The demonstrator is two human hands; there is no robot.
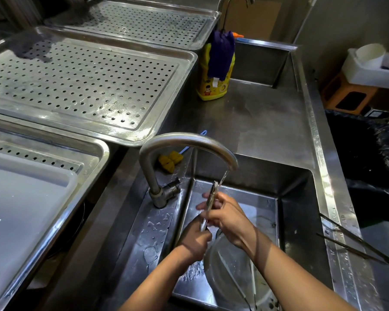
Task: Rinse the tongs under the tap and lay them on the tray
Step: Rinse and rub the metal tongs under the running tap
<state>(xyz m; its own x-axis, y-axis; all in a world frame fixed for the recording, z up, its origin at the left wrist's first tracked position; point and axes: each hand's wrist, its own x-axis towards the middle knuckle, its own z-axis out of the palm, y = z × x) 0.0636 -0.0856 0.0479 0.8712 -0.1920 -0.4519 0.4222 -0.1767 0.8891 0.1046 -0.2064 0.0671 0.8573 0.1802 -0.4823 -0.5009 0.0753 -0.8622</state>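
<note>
Water runs from the curved steel tap [189, 142] onto the upper end of the metal tongs [214, 189], which stand nearly upright over the sink [299, 212]. My left hand [195, 241] grips the lower end of the tongs. My right hand [228, 215] wraps around their middle, fingers closed over the metal. A perforated steel tray [83, 84] lies on the counter to the upper left, wet and bare.
A glass bowl [231, 272] sits in the sink under my arms. Another pair of dark tongs [355, 241] lies on the sink's right rim. A yellow detergent bottle [213, 70], a yellow sponge brush [170, 161], a second perforated tray [139, 21] and a white board [20, 198] are nearby.
</note>
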